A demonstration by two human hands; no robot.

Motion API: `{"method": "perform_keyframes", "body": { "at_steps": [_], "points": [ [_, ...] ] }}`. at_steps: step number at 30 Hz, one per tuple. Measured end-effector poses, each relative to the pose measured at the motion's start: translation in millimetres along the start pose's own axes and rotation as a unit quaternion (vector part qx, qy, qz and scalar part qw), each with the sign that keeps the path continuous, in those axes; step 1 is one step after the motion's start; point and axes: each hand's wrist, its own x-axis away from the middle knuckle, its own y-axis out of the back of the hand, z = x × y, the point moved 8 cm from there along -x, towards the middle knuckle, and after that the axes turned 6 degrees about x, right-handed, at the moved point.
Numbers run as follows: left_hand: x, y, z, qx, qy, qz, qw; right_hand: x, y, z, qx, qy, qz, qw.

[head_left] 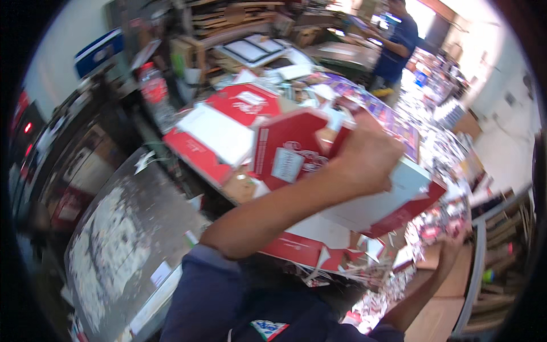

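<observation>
My left hand [370,153] is closed in a fist over a red and pale cut cardboard sheet [379,199], with its forearm reaching across the table. A raised red printed panel [293,145] stands just left of the fist; whether it belongs to the same sheet I cannot tell. Under and beside it lie similar flat cardboard blanks, one with a white middle [219,134] and red ends. My right hand [453,242] is low at the right, away from the sheet, near brown cardboard [439,290]. It is blurred, and its fingers do not show clearly.
At left stands a grey worktop [162,211] with flaking pale residue. A red-capped clear bottle [155,94] is behind it. Paper scraps [439,142] heap along the right. Another person [396,48] in dark blue works at the back. A rack of boards [507,251] is far right.
</observation>
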Motion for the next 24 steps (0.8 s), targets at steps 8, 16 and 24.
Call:
{"method": "perform_keyframes", "body": {
  "at_steps": [8, 16, 24],
  "points": [
    [-10, -4, -12, -0.031, -0.017, 0.001, 0.999, 15, 31, 233, -0.082, 0.148, -0.078, 0.982],
    [2, 8, -21, -0.063, -0.013, 0.014, 0.998, -7, -3, 290, -0.182, 0.195, 0.127, 0.955],
    [-2, 5, -27, -0.051, -0.022, -0.008, 0.998, 0, -92, 150, -0.521, 0.026, 0.278, 0.807]
  ]
}}
